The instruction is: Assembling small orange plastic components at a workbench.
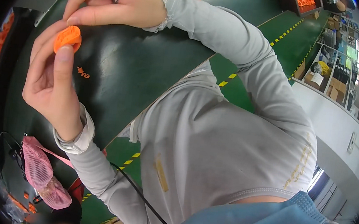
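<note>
Spanning the area beneath: dark green worktop (122,71). Right hand (127,6), thumb and forefinger tips close together; cannot tell whether they grip anything. Left hand (54,96), thumb and fingers pinched. Rounded orange piece (68,37), in that pinch, above worktop, beside the right fingertips. Orange scraps (85,75), on worktop.

Shows as a small, bright orange part (68,38), rounded, with ridged or slotted detail across its upper face. Sits tilted, pinched between the thumb and fingers of the left hand (52,92), raised over the dark table (127,71). Lies just below the right hand's (131,8) fingertips, touching or merely near, hard to tell.
</note>
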A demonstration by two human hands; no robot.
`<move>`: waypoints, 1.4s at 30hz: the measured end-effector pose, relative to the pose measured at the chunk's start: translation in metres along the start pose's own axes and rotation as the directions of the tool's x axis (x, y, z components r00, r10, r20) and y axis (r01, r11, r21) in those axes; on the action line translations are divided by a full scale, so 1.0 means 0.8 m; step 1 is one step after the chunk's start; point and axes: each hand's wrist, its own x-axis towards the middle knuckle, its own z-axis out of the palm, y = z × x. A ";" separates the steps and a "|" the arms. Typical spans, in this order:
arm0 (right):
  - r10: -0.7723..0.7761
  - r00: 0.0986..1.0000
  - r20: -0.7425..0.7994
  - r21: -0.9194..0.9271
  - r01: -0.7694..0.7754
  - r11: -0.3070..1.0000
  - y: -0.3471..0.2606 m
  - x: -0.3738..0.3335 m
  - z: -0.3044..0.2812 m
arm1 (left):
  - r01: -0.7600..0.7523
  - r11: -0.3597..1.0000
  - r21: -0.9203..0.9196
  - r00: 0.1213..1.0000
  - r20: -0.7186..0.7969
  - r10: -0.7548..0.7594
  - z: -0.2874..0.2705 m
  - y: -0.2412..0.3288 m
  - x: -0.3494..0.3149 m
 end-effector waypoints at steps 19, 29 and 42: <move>-0.092 0.991 0.094 -0.254 0.113 0.961 0.005 -0.005 -0.001 | 0.018 0.948 0.319 0.985 -0.170 0.038 0.019 -0.009 -0.003; 0.205 0.937 0.284 -0.268 -0.128 0.955 -0.022 0.010 -0.014 | -0.066 0.915 0.399 0.986 -0.115 0.121 0.020 -0.009 -0.002; 0.258 0.909 0.327 -0.267 -0.173 0.948 -0.023 0.012 -0.019 | -0.158 0.849 0.503 0.979 -0.029 0.200 0.017 -0.009 0.001</move>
